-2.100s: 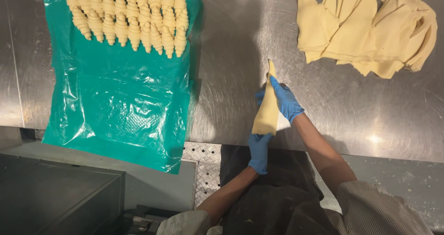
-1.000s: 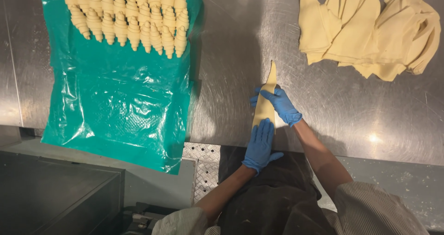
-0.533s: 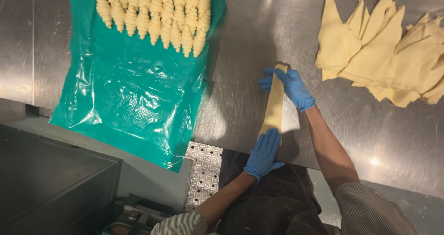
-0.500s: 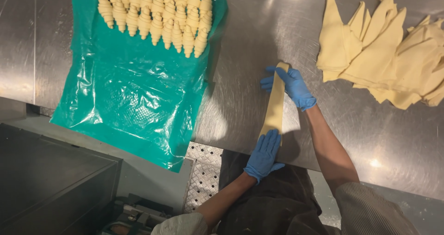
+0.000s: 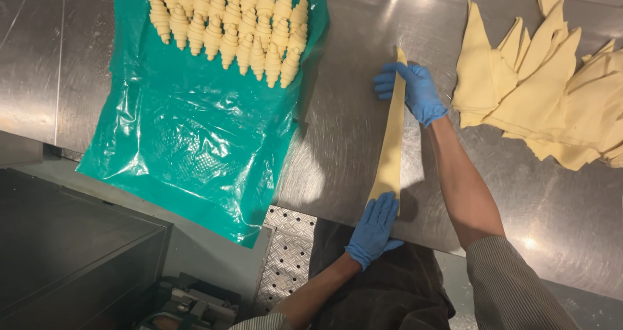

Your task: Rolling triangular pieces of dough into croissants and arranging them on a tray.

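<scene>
A long, narrow triangle of pale yellow dough point(image 5: 391, 138) is stretched along the steel worktop point(image 5: 350, 142). My left hand point(image 5: 375, 229), in a blue glove, grips its wide end at the near table edge. The thin far tip is pinched in my right hand point(image 5: 414, 90), also blue-gloved. The dough runs taut between the two hands.
A green plastic sheet point(image 5: 188, 142) lies to the left and hangs over the table edge, carrying several rolled raw croissants point(image 5: 227, 28) in rows at its far end. A heap of cut dough triangles point(image 5: 551, 90) sits at the far right. Below the edge is perforated metal flooring point(image 5: 285, 252).
The dough strip has been pulled much longer: my right hand moved away along the table with the tip while my left hand kept the wide end at the near edge.
</scene>
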